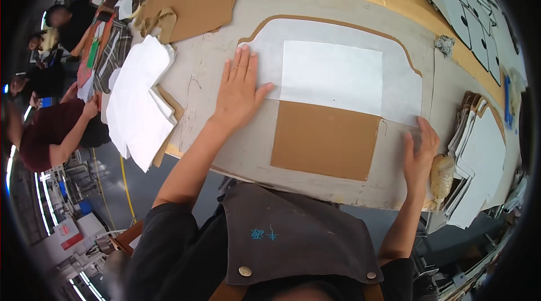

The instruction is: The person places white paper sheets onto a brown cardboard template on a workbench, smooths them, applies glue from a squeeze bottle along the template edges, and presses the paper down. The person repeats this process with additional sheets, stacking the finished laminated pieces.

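Note:
A wide, curved panel piece (401, 76), pale with a brown border showing along its top edge, lies flat on the grey tabletop (217, 154). On its middle rests a white rectangle (332, 76). A flap-like brown rectangle (326, 139) extends from the panel's lower edge toward me. My left hand (242, 88) lies flat on the panel's left end, thumb spread from the fingers. At the lower right corner of the panel is my right hand (420, 149), its fingertips on or beside the edge and its thumb apart. Neither hand holds anything.
Stacked white cut pieces (138, 98) lie at the left, below brown sheets (197, 0). On the right are layered white and brown pieces (482, 154), a yellowish bottle (442, 180) and a blue pen-like item (508, 101). Black-outlined pieces (459, 11) lie far right. Co-workers (56, 126) stand left.

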A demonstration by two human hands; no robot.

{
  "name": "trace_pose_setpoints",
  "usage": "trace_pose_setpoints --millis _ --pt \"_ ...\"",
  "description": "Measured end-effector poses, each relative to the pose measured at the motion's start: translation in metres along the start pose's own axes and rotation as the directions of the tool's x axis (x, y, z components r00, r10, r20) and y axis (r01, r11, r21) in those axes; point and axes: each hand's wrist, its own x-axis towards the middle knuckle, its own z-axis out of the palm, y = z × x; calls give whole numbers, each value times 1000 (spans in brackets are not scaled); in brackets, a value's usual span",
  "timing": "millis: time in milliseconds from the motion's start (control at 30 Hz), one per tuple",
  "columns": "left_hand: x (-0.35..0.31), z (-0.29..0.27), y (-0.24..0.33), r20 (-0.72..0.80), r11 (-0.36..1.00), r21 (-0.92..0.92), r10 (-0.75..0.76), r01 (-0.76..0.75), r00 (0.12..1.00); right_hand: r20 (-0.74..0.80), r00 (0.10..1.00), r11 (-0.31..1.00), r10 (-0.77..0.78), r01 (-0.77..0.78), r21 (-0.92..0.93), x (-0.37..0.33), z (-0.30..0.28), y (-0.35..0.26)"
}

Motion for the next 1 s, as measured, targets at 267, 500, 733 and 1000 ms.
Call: trace_pose_setpoints --millis 267,500,733,1000 --pt "-11 3 -13 -4 989 111 -99 99 995 4 995 989 102 -102 104 5 -3 2" --pt "-5 -1 -32 -242 992 25 -114 123 964 -98 990 994 102 -97 55 3 -2 27" --pt "51 -3 28 -322 957 -162 179 -240 930 -73 978 981 -194 194 -5 57 16 -39" --pt "63 1 39 -353 916 -179 280 -358 893 -13 928 924 -373 373 86 114 42 -67"
